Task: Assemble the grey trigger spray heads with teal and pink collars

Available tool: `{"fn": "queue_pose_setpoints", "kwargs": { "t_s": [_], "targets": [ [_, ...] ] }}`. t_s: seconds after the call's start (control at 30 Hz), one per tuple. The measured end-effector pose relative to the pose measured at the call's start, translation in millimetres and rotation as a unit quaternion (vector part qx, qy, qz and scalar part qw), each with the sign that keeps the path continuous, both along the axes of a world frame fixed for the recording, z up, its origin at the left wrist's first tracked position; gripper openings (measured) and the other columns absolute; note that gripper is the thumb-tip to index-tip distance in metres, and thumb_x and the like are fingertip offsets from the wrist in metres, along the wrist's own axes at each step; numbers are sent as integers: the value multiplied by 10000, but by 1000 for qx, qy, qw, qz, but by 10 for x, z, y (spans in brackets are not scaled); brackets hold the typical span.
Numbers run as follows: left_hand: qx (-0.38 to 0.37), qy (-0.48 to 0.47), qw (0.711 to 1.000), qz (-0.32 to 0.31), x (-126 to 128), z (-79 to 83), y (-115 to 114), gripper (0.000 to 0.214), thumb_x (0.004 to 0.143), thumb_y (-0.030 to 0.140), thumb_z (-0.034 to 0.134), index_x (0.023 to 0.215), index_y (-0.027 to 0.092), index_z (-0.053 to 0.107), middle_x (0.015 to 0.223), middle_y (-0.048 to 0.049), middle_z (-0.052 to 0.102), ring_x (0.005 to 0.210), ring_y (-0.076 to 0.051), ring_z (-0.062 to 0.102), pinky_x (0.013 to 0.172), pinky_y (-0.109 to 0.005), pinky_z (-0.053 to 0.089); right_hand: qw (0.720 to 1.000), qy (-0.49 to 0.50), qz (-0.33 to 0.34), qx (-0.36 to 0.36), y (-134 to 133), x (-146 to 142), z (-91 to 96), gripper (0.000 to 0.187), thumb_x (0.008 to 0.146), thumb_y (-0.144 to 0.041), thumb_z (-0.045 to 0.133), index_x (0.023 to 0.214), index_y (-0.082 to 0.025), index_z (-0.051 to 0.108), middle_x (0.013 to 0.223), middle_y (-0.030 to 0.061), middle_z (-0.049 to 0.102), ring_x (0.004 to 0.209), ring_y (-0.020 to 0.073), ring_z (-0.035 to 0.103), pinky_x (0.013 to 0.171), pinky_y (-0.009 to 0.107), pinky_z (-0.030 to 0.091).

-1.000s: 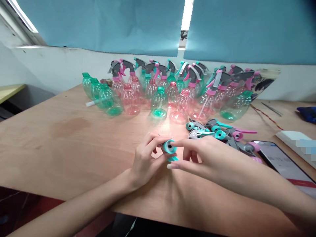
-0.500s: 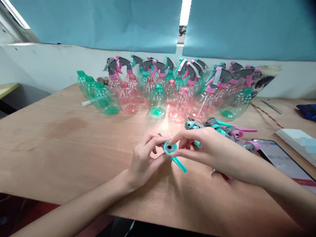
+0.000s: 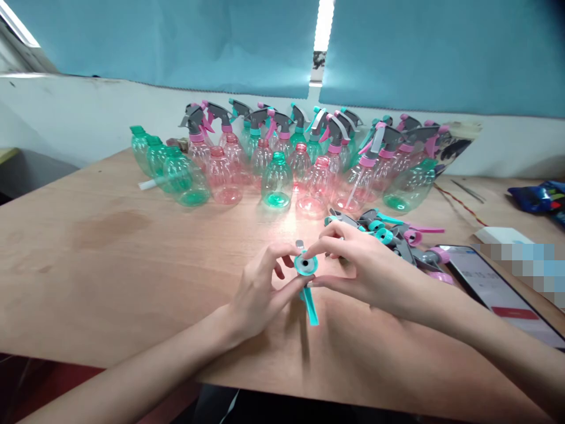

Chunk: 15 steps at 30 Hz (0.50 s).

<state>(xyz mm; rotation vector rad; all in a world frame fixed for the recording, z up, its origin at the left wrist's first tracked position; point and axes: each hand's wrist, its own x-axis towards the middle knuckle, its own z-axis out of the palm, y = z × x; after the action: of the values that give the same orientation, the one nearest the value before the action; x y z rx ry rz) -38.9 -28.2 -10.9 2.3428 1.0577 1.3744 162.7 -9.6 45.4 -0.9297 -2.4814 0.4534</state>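
Now the left hand [image 3: 258, 291] and right hand [image 3: 359, 271] both pinch one teal spray head [image 3: 304, 265] just left of the heap of spray heads [image 3: 388, 235]; such a light fingertip hold may let it slip.

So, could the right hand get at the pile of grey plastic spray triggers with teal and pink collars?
Probably yes: the pile lies just beyond the right hand, nothing between, though it is pinching a teal-collared trigger with the left hand.

Pixelation blurs the white box [image 3: 498, 234]; the left hand [image 3: 260, 288] partly hides the spray head [image 3: 305, 264].
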Motion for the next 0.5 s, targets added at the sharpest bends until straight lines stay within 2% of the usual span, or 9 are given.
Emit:
{"fn": "queue_pose_setpoints", "kwargs": {
  "t_s": [0.13, 0.3, 0.5],
  "targets": [
    [-24, 0, 1000, -12, 25, -23, -15, 192, 852, 205, 622, 982, 210, 481, 864, 10, 613, 641, -99, 598, 591, -208, 505, 1000, 21, 2, 7, -36, 7, -78, 172, 848, -239, 638, 1014, -236, 590, 1053, 60, 533, 940, 179, 549, 774, 314, 491],
    [-54, -2, 998, 11, 38, 28, -35, 194, 843, 229, 633, 974, 200, 493, 870, 11, 617, 618, -94, 615, 580, -211, 511, 998, 59, -9, 18, -69, -15, -161, 138, 854, -219, 633, 977, -240, 574, 1061, 40, 558, 852, 145, 572, 747, 302, 511],
    [-46, 2, 999, -19, 39, 85, -34, 172, 845, 189, 631, 991, 196, 539, 906, -3, 648, 684, -106, 624, 619, -214, 519, 997, 69, -4, 40, -93, -16, -181, 124, 860, -208, 616, 978, -230, 586, 1089, 56, 568, 870, 156, 588, 743, 317, 525]
  ]
}}
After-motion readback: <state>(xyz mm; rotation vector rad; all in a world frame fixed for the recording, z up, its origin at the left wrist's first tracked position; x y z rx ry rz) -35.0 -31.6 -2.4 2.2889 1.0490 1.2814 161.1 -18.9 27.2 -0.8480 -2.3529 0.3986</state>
